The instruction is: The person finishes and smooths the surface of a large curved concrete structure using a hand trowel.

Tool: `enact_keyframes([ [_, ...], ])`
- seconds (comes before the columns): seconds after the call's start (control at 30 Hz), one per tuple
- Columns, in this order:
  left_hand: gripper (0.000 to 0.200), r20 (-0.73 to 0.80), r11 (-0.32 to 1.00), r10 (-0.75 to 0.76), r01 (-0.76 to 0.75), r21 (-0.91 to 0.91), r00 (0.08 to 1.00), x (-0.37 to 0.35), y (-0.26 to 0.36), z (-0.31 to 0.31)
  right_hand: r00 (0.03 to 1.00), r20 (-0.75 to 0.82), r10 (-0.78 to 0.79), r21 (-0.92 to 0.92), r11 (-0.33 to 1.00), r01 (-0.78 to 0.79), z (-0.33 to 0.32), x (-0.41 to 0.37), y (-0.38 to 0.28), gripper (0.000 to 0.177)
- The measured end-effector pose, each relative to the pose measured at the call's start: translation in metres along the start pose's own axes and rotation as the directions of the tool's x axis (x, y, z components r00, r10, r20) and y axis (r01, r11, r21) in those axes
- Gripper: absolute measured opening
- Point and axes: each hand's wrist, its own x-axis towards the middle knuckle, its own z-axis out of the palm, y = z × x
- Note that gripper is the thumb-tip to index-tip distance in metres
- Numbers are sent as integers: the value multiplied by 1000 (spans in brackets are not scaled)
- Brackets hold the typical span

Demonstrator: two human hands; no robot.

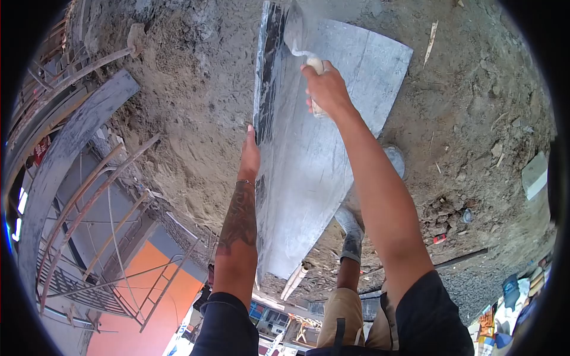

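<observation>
The wooden-handled trowel with a grey metal blade (314,63) sits in the right hand (328,89), whose fingers are closed around the pale handle; the handle's butt sticks out below the fist, while the bent neck and blade reach beyond the fingers toward the far left corner of a broad, smooth grey panel (312,178). The left hand (250,155) is at the panel's long left edge, with one fingertip pointing along it; the other fingers are hidden, so I cannot tell whether they grip. The panel rests above rough brown ground (469,113). A round, pale container (393,161) shows just beside its right edge, and a foot in a greyish covering (350,224) stands near that edge, closer to the panel's near end. Left of the panel, well apart, are a long grey plank (74,136) and rusty metal framework (89,210). The right forearm crosses the panel's right edge, and the fist covers part of the handle. The trowel's blade is rounded in outline and dull, its neck whitish, its handle smudged.
</observation>
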Motion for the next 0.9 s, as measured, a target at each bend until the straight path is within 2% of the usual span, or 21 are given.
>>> enact_keyframes([
  [0.1,82,-32,992,84,-87,-92,996,2,1,9,995,-37,-93,-68,994,90,-4,-11,-22,40],
  [0.17,83,-64,999,27,-26,21,998,-16,29,9,987,-2,-158,-189,970,155,4,-41,-8,37],
  [0.2,83,-85,999,25,-23,29,996,-19,32,10,987,-5,-158,-193,969,154,3,-42,-11,37],
  [0.3,85,-92,997,12,-5,80,996,0,8,10,993,34,-109,-100,989,112,1,-24,-18,36],
  [0.37,86,-100,997,20,-12,72,995,1,9,11,999,-3,38,98,994,-38,1,5,2,36],
  [0.5,86,-108,996,9,1,90,994,-1,10,11,996,28,82,70,994,-84,4,-3,57,33],
  [0.57,85,-107,995,38,-27,99,993,-2,-3,12,987,107,118,-39,993,-114,6,-28,99,35],
  [0.67,82,-120,987,135,-123,105,984,6,-3,11,990,122,68,-42,997,-63,9,-24,120,34],
  [0.73,80,-26,997,59,-58,59,998,-2,13,9,1000,-8,29,-3,1000,-29,8,20,79,35],
  [0.77,80,-33,996,54,-52,69,998,-6,19,8,999,-24,-41,57,997,42,-1,49,53,34],
  [0.8,82,-41,997,72,-71,22,997,-11,24,10,990,-71,-122,31,992,124,-7,73,28,34],
  [0.9,86,-22,998,55,-55,-28,998,-26,28,10,1000,-11,-26,32,999,27,-15,63,67,35],
])
